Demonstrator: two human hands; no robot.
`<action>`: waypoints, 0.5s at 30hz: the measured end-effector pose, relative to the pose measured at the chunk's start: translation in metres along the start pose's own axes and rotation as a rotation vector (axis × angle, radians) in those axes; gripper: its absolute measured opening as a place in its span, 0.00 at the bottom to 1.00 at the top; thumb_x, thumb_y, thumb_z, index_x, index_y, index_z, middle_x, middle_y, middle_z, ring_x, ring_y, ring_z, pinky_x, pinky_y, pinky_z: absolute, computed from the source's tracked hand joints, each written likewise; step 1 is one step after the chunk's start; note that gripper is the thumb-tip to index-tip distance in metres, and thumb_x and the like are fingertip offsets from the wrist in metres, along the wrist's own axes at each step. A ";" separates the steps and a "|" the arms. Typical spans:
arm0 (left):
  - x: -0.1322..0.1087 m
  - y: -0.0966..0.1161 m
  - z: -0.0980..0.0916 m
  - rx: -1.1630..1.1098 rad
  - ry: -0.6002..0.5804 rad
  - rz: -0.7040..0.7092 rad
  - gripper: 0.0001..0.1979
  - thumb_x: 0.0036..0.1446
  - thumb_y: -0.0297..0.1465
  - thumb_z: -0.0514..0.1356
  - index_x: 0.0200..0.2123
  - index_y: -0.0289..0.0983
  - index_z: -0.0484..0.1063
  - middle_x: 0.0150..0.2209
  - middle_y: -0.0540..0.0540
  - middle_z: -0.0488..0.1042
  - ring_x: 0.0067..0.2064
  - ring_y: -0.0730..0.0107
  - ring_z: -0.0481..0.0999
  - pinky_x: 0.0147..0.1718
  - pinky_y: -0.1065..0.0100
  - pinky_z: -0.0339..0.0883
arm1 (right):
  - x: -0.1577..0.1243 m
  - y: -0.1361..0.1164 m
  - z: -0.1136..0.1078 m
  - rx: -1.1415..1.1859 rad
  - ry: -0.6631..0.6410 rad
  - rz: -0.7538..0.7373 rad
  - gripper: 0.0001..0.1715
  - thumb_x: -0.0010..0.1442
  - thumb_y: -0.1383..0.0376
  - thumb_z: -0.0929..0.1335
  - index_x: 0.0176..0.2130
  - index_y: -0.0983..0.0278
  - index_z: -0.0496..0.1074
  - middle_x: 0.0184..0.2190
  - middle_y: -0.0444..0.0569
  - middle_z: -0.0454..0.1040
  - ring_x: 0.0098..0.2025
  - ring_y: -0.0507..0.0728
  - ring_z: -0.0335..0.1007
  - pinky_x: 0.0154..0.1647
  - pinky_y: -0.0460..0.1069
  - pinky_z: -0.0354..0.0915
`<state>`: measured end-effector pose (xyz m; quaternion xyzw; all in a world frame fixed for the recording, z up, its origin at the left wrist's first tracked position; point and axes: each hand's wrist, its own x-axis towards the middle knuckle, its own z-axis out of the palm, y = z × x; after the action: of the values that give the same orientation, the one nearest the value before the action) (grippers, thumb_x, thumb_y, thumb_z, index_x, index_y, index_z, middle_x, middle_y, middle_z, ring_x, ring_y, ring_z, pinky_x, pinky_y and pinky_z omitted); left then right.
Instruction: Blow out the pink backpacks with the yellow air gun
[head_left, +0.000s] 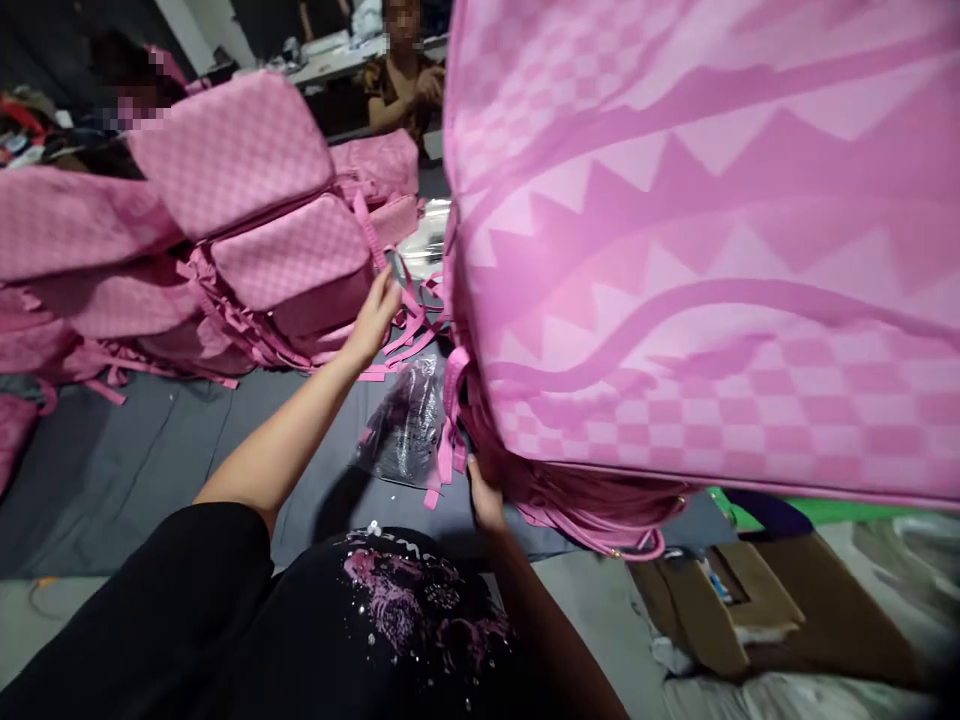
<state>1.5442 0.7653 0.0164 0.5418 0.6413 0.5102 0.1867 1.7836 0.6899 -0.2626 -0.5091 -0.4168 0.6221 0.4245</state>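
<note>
A large pink backpack (712, 230) with a jagged-teeth print and checkered patches fills the upper right, close to the camera. My right hand (487, 497) is at its lower left edge, beside the hanging straps; the thumb shows, while the other fingers are hidden behind the bag. My left hand (381, 308) reaches forward with its fingers closed at the end of a pink strap (367, 230). A small greyish piece shows at those fingertips, too unclear to name. Between my hands, a clear plastic bag (405, 425) lies on the grey-covered table (202, 430).
Several pink checkered backpacks (232, 150) are piled at the left, straps trailing. Two people (401, 95) are beyond the table. Cardboard (840, 610) and plastic wrapping lie low on the right, near a green strip (847, 512).
</note>
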 end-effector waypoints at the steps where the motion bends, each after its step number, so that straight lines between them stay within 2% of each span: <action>1: -0.027 -0.034 -0.004 0.027 0.022 -0.080 0.40 0.61 0.54 0.56 0.69 0.39 0.53 0.71 0.38 0.53 0.72 0.50 0.51 0.69 0.49 0.46 | -0.009 0.000 -0.003 -0.058 0.046 -0.027 0.29 0.51 0.46 0.68 0.47 0.61 0.69 0.56 0.59 0.70 0.62 0.69 0.60 0.66 0.61 0.52; 2: -0.057 -0.067 -0.007 0.144 0.038 -0.270 0.44 0.59 0.53 0.59 0.69 0.35 0.52 0.71 0.34 0.50 0.73 0.49 0.48 0.70 0.51 0.43 | -0.019 0.000 -0.004 -0.115 0.074 -0.055 0.28 0.52 0.47 0.68 0.47 0.61 0.69 0.55 0.59 0.70 0.62 0.69 0.59 0.67 0.60 0.50; 3: -0.088 -0.098 -0.006 0.263 0.004 -0.496 0.49 0.55 0.53 0.62 0.70 0.34 0.49 0.72 0.31 0.45 0.73 0.47 0.45 0.70 0.51 0.41 | -0.028 0.001 -0.004 -0.176 0.072 -0.084 0.27 0.53 0.48 0.67 0.46 0.61 0.69 0.53 0.59 0.72 0.60 0.69 0.61 0.66 0.60 0.51; 5: -0.144 -0.146 0.002 0.295 -0.003 -0.676 0.58 0.45 0.49 0.71 0.70 0.29 0.48 0.72 0.23 0.40 0.73 0.33 0.38 0.68 0.41 0.39 | -0.040 -0.001 0.003 -0.317 -0.036 -0.134 0.24 0.54 0.49 0.66 0.45 0.61 0.71 0.47 0.58 0.74 0.53 0.67 0.68 0.62 0.60 0.58; 7: -0.183 -0.175 0.017 0.345 -0.033 -0.776 0.60 0.41 0.47 0.73 0.70 0.31 0.48 0.72 0.24 0.38 0.72 0.30 0.35 0.66 0.35 0.39 | -0.038 -0.008 0.017 -0.465 -0.198 -0.159 0.25 0.55 0.50 0.65 0.47 0.62 0.72 0.46 0.58 0.75 0.49 0.65 0.70 0.58 0.59 0.63; 9: -0.204 -0.186 0.032 0.438 -0.097 -0.796 0.55 0.48 0.49 0.68 0.71 0.36 0.46 0.73 0.29 0.41 0.73 0.36 0.37 0.66 0.36 0.41 | -0.019 -0.022 0.038 -0.573 -0.249 -0.172 0.31 0.56 0.50 0.66 0.53 0.64 0.69 0.53 0.60 0.73 0.56 0.65 0.68 0.61 0.58 0.61; 11: -0.215 -0.188 0.045 0.507 -0.149 -0.757 0.49 0.56 0.49 0.61 0.72 0.37 0.43 0.72 0.32 0.46 0.73 0.44 0.42 0.67 0.41 0.43 | 0.012 -0.040 0.061 -0.636 -0.169 -0.162 0.36 0.55 0.50 0.67 0.58 0.66 0.65 0.59 0.61 0.69 0.62 0.65 0.62 0.65 0.58 0.56; 13: -0.226 -0.186 0.053 0.506 -0.150 -0.719 0.46 0.58 0.48 0.59 0.72 0.35 0.43 0.71 0.33 0.50 0.73 0.48 0.47 0.68 0.47 0.46 | 0.046 -0.056 0.082 -0.664 -0.078 -0.104 0.40 0.53 0.51 0.69 0.59 0.68 0.64 0.57 0.63 0.70 0.61 0.67 0.64 0.64 0.59 0.58; 15: -0.238 -0.184 0.058 0.476 -0.140 -0.716 0.47 0.57 0.46 0.60 0.72 0.32 0.44 0.71 0.32 0.51 0.72 0.48 0.49 0.68 0.51 0.46 | 0.071 -0.067 0.096 -0.675 -0.037 -0.066 0.37 0.52 0.53 0.69 0.56 0.69 0.66 0.52 0.64 0.73 0.56 0.68 0.69 0.59 0.60 0.62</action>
<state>1.5790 0.6007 -0.2399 0.3465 0.8743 0.2133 0.2647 1.6873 0.7684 -0.2058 -0.5958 -0.6231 0.4441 0.2440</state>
